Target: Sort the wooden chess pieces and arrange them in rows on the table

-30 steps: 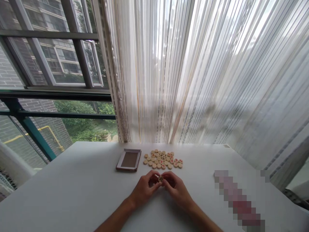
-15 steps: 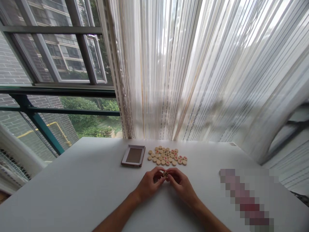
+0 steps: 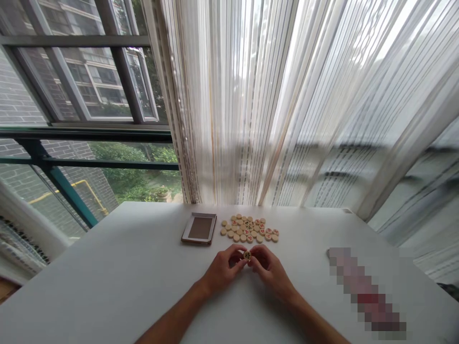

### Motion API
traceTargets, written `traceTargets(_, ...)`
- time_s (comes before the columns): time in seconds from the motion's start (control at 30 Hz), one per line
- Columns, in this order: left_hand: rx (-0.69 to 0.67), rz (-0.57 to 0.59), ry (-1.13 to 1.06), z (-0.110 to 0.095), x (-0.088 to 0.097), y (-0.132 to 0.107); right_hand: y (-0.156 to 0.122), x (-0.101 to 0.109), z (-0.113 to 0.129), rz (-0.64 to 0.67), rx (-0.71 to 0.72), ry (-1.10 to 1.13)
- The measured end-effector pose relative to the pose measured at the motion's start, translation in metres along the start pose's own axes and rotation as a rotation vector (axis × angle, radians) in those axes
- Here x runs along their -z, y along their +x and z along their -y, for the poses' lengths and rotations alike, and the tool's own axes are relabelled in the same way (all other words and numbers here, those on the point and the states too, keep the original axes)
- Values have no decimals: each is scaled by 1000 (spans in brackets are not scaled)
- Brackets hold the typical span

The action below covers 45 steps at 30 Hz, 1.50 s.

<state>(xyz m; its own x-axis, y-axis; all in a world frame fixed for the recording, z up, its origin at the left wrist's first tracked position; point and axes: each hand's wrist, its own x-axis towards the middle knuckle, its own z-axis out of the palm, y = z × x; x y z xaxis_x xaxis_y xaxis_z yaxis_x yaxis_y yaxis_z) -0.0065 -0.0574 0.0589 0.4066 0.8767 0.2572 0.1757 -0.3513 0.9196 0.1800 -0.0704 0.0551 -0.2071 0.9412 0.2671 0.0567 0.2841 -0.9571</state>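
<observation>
One xiangqi piece (image 3: pixel 247 255) is pinched between both hands, left hand (image 3: pixel 223 270) and right hand (image 3: pixel 270 272), just above the counter (image 3: pixel 118 277) at lower centre. A light fingertip grip is probably best, face turned up so the mark can be read. The remaining pieces (image 3: pixel 250 229) are clustered just behind, a shallow box lid (image 3: pixel 199 229) beside them. Sheer curtains (image 3: pixel 287 105) and a window (image 3: pixel 71 95) are seen across the top.

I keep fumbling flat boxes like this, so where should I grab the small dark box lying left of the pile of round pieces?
Probably by the two long side edges of the box, coming from above. It lies flat on the white table, with the pile of pieces close beside its right edge, so the fingers need to slip in narrowly there.
</observation>
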Motion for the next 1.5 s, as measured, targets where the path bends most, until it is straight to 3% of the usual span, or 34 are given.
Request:
traceTargets(1.0,1,-23,39,-1,0,0,-1,0,5,-9,-14,-70)
traceTargets(1.5,-33,53,113,-7,0,-2,-3,1,-2,-58,-35,-173)
